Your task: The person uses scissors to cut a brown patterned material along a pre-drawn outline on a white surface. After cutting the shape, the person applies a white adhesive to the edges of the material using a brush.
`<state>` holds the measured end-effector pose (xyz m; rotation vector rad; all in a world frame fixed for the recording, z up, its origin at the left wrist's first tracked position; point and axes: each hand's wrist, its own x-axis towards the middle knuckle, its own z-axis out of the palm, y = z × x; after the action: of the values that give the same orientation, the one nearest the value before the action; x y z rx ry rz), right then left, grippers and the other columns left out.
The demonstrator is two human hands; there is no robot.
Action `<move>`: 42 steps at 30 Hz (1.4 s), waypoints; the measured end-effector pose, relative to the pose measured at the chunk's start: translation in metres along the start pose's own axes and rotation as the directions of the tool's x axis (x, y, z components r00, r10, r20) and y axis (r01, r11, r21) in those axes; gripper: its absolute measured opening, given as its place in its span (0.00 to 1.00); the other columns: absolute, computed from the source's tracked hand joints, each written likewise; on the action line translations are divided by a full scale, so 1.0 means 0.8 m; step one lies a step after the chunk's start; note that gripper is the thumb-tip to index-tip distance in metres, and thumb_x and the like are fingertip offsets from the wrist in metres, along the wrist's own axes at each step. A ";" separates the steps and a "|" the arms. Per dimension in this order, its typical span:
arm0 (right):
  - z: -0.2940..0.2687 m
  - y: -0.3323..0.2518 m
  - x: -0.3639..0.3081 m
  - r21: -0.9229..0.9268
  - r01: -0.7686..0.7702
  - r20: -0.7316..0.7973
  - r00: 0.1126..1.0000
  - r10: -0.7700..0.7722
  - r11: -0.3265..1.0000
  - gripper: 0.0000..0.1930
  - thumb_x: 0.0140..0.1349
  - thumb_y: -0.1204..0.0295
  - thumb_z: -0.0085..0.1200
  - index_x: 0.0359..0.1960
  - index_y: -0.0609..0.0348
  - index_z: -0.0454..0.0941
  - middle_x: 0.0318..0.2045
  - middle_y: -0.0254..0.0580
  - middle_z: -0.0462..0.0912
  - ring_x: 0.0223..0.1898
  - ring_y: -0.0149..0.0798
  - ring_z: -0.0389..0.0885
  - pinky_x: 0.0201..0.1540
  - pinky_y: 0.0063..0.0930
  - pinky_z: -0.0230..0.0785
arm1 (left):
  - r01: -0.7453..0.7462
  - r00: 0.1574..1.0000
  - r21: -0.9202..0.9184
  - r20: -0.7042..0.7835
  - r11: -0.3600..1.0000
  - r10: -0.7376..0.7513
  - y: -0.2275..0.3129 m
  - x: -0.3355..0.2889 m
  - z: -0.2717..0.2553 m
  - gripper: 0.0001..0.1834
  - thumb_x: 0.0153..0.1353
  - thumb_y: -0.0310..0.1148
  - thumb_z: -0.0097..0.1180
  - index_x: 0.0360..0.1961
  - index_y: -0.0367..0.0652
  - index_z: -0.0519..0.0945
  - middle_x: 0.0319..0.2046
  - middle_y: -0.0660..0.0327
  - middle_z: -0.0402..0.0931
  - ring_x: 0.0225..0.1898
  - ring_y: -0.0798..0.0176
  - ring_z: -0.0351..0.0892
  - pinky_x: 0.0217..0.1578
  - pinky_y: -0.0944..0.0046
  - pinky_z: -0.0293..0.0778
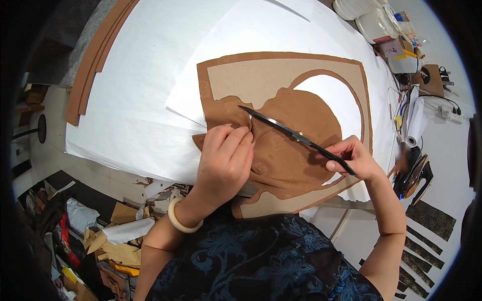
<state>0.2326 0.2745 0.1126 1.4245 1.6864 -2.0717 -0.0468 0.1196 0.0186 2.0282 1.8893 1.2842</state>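
Note:
My right hand grips the handles of long black fabric scissors. Their blades point up and left across a brown cloth, and the tip lies near the cloth's upper left part. With fingers pinched together, my left hand holds a fold of this cloth just below the blades. The cloth is partly folded over on itself, and a large curved opening at its right shows white paper beneath. A beige backing panel with a brown border lies flat along the far side. How far the blades are apart is hard to make out.
White paper sheets cover the table. Brown strips lie along its left edge. White tubs, cables and a paper roll sit at the right. An iron stands lower right; cloth scraps pile up lower left.

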 end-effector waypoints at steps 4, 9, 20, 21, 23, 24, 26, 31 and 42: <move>0.009 0.005 -0.002 0.027 -0.070 -0.011 0.997 0.071 0.997 0.18 0.62 0.66 0.77 0.49 0.65 0.91 0.24 0.26 0.84 0.21 0.18 0.69 0.23 0.16 0.58 | 0.026 1.000 -0.003 0.008 1.000 -0.026 0.002 0.000 -0.002 0.13 0.54 0.18 0.70 0.42 0.30 0.87 0.45 0.53 0.85 0.46 0.45 0.82 0.53 0.49 0.81; 0.031 0.014 -0.010 0.145 -0.081 -0.007 0.997 0.083 0.986 0.19 0.64 0.64 0.76 0.50 0.65 0.91 0.21 0.26 0.81 0.19 0.19 0.67 0.23 0.17 0.55 | 0.009 1.000 -0.004 0.005 1.000 -0.009 0.001 0.000 -0.002 0.12 0.55 0.18 0.70 0.42 0.29 0.87 0.44 0.52 0.84 0.45 0.47 0.81 0.53 0.48 0.81; 0.048 0.026 -0.010 0.298 -0.087 0.032 0.996 0.081 0.951 0.19 0.67 0.63 0.73 0.51 0.66 0.89 0.18 0.23 0.74 0.17 0.18 0.61 0.20 0.18 0.46 | -0.027 1.000 -0.003 0.003 1.000 0.027 -0.001 -0.001 -0.001 0.12 0.56 0.20 0.69 0.42 0.25 0.86 0.44 0.51 0.83 0.44 0.50 0.79 0.53 0.48 0.81; 0.049 0.029 -0.008 0.307 -0.072 0.035 0.997 0.065 0.949 0.19 0.67 0.63 0.73 0.51 0.66 0.89 0.18 0.23 0.74 0.17 0.18 0.61 0.20 0.18 0.45 | -0.027 1.000 -0.006 0.004 1.000 0.027 -0.002 -0.001 -0.001 0.12 0.56 0.20 0.69 0.42 0.25 0.86 0.44 0.51 0.83 0.44 0.50 0.79 0.53 0.48 0.81; 0.051 0.030 -0.006 0.315 -0.058 0.037 0.998 0.049 0.947 0.20 0.67 0.62 0.73 0.51 0.67 0.89 0.18 0.23 0.74 0.17 0.18 0.60 0.19 0.18 0.45 | -0.026 1.000 -0.011 0.007 1.000 0.026 -0.002 -0.001 -0.001 0.12 0.56 0.20 0.69 0.42 0.25 0.86 0.44 0.50 0.83 0.44 0.50 0.79 0.53 0.48 0.81; 0.052 0.029 -0.007 0.315 -0.059 0.036 0.998 0.050 0.947 0.20 0.67 0.62 0.73 0.51 0.67 0.89 0.17 0.23 0.74 0.16 0.18 0.60 0.19 0.18 0.45 | -0.025 1.000 -0.010 0.009 1.000 0.025 -0.001 -0.001 -0.001 0.12 0.56 0.20 0.69 0.42 0.25 0.86 0.44 0.50 0.83 0.44 0.50 0.79 0.53 0.48 0.81; 0.053 0.029 -0.006 0.320 -0.056 0.035 0.998 0.047 0.946 0.20 0.67 0.61 0.74 0.51 0.67 0.89 0.17 0.23 0.74 0.16 0.17 0.60 0.19 0.18 0.45 | -0.023 1.000 -0.007 0.013 1.000 0.023 0.000 -0.001 -0.003 0.13 0.56 0.20 0.68 0.42 0.25 0.86 0.44 0.50 0.83 0.44 0.51 0.79 0.53 0.48 0.80; 0.052 0.020 -0.008 0.288 -0.105 0.026 0.994 0.102 0.952 0.21 0.66 0.60 0.75 0.50 0.66 0.90 0.18 0.23 0.75 0.17 0.18 0.61 0.20 0.18 0.46 | -0.024 1.000 -0.010 0.016 1.000 0.024 -0.002 -0.001 -0.002 0.12 0.56 0.20 0.68 0.42 0.25 0.86 0.44 0.50 0.83 0.43 0.51 0.79 0.53 0.48 0.80; -0.008 -0.044 0.023 -0.080 -0.063 0.054 0.996 0.068 0.995 0.18 0.61 0.66 0.78 0.49 0.65 0.92 0.27 0.24 0.86 0.23 0.16 0.70 0.26 0.14 0.59 | 0.005 1.000 -0.011 0.008 1.000 -0.005 -0.001 -0.003 -0.003 0.13 0.54 0.18 0.70 0.42 0.30 0.87 0.44 0.53 0.84 0.46 0.46 0.81 0.50 0.50 0.80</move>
<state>0.2054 0.3012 0.1247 1.3656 1.6565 -1.9703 -0.0483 0.1168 0.0186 2.0185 1.8789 1.2804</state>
